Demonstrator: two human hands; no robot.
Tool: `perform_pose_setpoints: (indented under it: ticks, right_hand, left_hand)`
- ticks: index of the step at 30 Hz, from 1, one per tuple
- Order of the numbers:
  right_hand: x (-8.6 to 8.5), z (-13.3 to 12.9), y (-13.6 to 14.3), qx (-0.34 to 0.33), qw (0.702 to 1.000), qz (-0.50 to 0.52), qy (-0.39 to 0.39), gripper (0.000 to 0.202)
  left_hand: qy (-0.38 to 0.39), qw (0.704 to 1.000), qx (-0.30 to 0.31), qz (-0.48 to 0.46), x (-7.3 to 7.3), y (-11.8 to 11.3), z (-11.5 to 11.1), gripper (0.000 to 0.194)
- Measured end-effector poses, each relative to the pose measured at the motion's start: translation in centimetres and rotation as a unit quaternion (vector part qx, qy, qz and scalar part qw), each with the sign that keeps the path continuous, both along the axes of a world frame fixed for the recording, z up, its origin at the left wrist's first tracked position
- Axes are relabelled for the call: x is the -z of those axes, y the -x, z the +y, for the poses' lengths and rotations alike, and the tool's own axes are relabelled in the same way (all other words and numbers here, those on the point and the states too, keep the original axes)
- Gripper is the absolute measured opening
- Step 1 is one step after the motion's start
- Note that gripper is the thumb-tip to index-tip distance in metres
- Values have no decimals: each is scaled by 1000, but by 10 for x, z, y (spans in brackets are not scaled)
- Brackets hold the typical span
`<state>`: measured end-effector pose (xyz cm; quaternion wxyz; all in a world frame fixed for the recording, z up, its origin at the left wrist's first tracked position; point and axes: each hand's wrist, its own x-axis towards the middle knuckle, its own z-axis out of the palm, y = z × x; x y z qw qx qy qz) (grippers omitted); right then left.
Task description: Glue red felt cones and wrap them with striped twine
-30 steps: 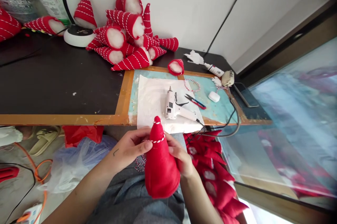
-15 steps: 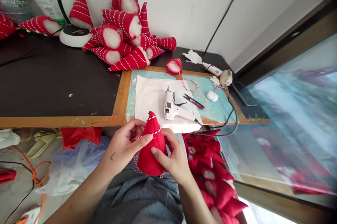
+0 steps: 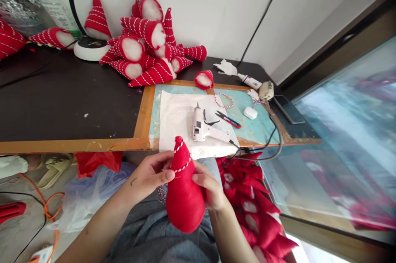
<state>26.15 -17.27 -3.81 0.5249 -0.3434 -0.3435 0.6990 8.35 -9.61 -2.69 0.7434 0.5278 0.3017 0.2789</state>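
Note:
Between my hands, above my lap, is a red stuffed felt cone hat (image 3: pixel 185 201), tip upward. Red-and-white twisted cord (image 3: pixel 183 167) winds around its upper part, and a loose length hangs behind it at the left. My left hand (image 3: pixel 156 174) pinches the hat's left side where the cord crosses, thumb in front and the other fingers partly hidden behind. My right hand (image 3: pixel 208 184) grips the right side, its thumb on the front. On white paper beyond the hat lies a white glue gun (image 3: pixel 201 127), with small thread snips (image 3: pixel 228 119) beside it.
A heap of cord-wrapped red hats (image 3: pixel 148 44) lies against the wall, near a white lamp base (image 3: pixel 91 48). A cord loop (image 3: pixel 224 100), a white case (image 3: pixel 250 113) and a phone (image 3: pixel 288 109) are on the table's right. Plain red hats (image 3: pixel 250 209) fill the space beside my right leg.
The hat has turned and tilted so more of its red side and the cord turns near the tip show. Both hands keep hold, with the right hand slightly lower.

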Motion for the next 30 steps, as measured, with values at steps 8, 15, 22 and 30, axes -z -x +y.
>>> perform_pose_setpoints:
  ticks: [8, 15, 22, 30]
  right_hand:
    - [-7, -5, -2, 61, 971, -211, -98, 62]
    - [-5, -2, 9, 151, 926, -334, -88, 47]
    - [0, -7, -1, 57, 993, -99, -16, 49]
    - [9, -3, 11, 44, 998, -21, 48, 61]
  left_hand:
    - [-89, 982, -136, 93, 4, 4, -1, 49]
    - [-118, 978, -134, 110, -5, 0, 3, 47]
    - [-44, 997, -55, 45, -6, 7, 7, 55]
    - [-46, 998, -23, 25, -5, 6, 5, 63]
